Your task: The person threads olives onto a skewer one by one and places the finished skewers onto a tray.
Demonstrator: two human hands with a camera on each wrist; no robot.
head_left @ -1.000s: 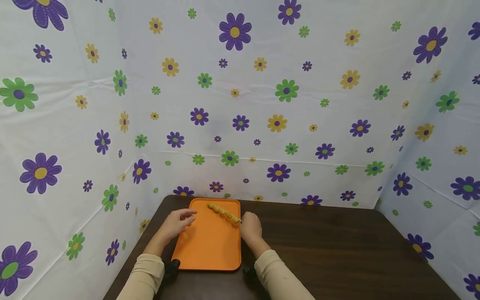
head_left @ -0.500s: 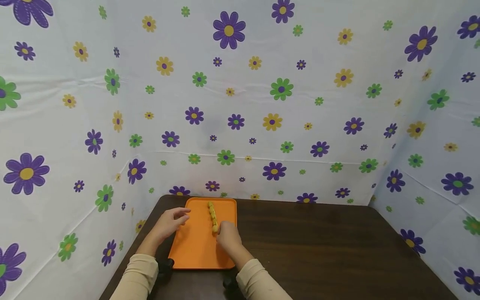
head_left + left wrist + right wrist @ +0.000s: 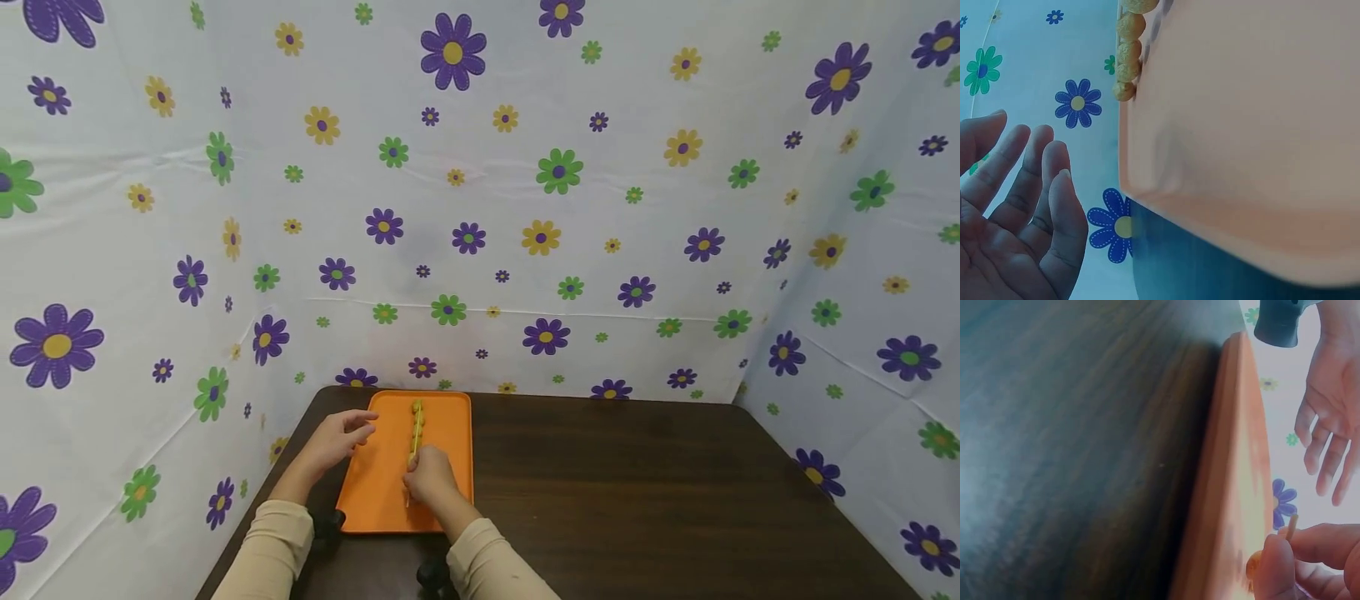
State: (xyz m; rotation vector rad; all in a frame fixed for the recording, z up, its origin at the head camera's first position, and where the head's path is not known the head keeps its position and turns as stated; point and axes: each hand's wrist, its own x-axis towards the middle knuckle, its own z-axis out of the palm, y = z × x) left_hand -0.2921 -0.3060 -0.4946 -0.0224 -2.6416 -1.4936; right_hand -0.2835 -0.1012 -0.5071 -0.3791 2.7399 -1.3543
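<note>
A skewer (image 3: 417, 427) threaded with several round yellow balls points away from me over the orange tray (image 3: 378, 496). My right hand (image 3: 431, 475) grips its near end between thumb and fingers; a bit of bare stick (image 3: 1292, 526) pokes out past them in the right wrist view. The balls (image 3: 1127, 53) line up along the tray's edge in the left wrist view. My left hand (image 3: 333, 442) hovers by the tray's left edge, fingers loosely bent and holding nothing. Whether the skewer touches the tray cannot be told.
The tray lies at the left part of a dark wooden table (image 3: 637, 492). White cloth walls (image 3: 480, 208) with printed flowers enclose the table at the back and both sides. Each wrist carries a black device, one (image 3: 327, 527) near the tray's lower left corner.
My right hand has moved left and nearer over the tray, swinging the skewer from a slant to nearly straight ahead. My left hand stays by the tray's left edge.
</note>
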